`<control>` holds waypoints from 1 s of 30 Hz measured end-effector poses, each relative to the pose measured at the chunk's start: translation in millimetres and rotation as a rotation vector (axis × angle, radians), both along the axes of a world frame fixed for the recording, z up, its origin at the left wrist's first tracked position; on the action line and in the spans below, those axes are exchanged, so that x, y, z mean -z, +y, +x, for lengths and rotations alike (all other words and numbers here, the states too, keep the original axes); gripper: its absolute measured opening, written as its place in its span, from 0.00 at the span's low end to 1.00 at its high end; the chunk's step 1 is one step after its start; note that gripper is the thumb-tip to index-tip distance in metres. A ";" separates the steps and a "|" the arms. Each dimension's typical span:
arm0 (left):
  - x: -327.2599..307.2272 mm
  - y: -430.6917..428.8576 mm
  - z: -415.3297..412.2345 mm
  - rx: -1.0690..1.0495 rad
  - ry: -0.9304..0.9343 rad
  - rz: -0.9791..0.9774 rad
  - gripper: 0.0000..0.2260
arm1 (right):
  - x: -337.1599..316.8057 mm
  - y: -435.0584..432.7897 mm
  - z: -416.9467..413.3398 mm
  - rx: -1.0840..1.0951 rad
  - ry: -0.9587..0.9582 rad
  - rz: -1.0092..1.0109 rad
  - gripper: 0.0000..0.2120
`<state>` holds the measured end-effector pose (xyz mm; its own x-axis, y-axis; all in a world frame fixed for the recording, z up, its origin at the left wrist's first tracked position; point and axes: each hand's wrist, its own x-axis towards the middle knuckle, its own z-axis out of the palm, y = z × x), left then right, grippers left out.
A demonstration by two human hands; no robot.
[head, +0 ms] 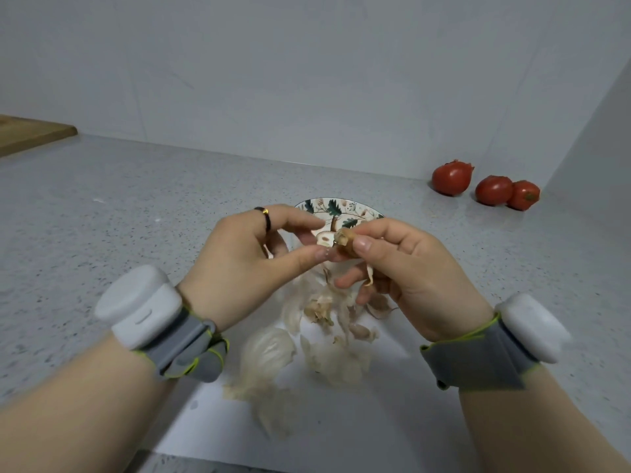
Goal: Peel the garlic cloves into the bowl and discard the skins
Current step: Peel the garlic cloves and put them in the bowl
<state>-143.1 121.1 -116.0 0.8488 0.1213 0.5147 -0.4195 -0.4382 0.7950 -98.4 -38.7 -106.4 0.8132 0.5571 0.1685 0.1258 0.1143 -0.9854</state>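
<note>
Both hands meet above the counter and pinch one garlic clove [336, 242] between them. My left hand [246, 264] holds its pale end with thumb and forefinger. My right hand [406, 268] pinches the brownish skin end, and a strip of skin [369, 273] hangs under its fingers. Behind the hands stands a leaf-patterned bowl [338, 208], mostly hidden; what it contains cannot be seen. A heap of papery garlic skins and pieces [321, 336] lies on the counter below the hands.
Three red tomatoes [452, 178] [494, 190] [524, 195] sit by the back right corner. A wooden board [30, 133] lies at the far left. Grey speckled counter [119, 216] runs to the wall; its front edge is near my forearms.
</note>
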 end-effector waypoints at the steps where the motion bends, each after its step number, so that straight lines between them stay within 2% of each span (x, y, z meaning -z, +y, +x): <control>1: -0.2 -0.3 -0.7 0.019 -0.042 0.002 0.08 | 1.0 1.4 -1.1 -0.016 0.004 -0.013 0.09; 4: 0.6 -2.0 -1.2 0.043 -0.149 0.093 0.13 | 4.5 5.8 -3.6 -0.071 0.016 -0.047 0.05; 6: 0.9 -2.2 -1.0 0.042 -0.162 0.068 0.13 | 5.3 7.1 -4.2 -0.102 0.014 -0.051 0.07; 11: 0.8 -2.6 -0.8 0.046 -0.149 -0.032 0.02 | 2.0 6.4 -6.9 -0.096 -0.109 -0.053 0.09; 14: 1.0 -2.9 -0.5 0.092 -0.112 -0.108 0.04 | 2.0 6.2 -6.8 -0.084 -0.175 -0.063 0.08; 19: -1.5 -2.0 -1.4 0.228 -0.015 -0.265 0.13 | 1.2 3.5 -5.1 -0.168 -0.156 -0.067 0.08; 23: -4.2 -2.4 -3.1 0.267 0.068 -0.308 0.15 | 2.6 2.7 -3.5 -0.203 -0.159 -0.090 0.06; 27: -6.2 -3.3 -4.2 0.248 0.125 -0.350 0.08 | 2.4 2.9 -3.8 -0.212 -0.151 -0.099 0.06; 30: -8.4 -3.8 -5.1 0.255 0.149 -0.337 0.10 | 2.1 2.6 -3.6 -0.209 -0.166 -0.111 0.06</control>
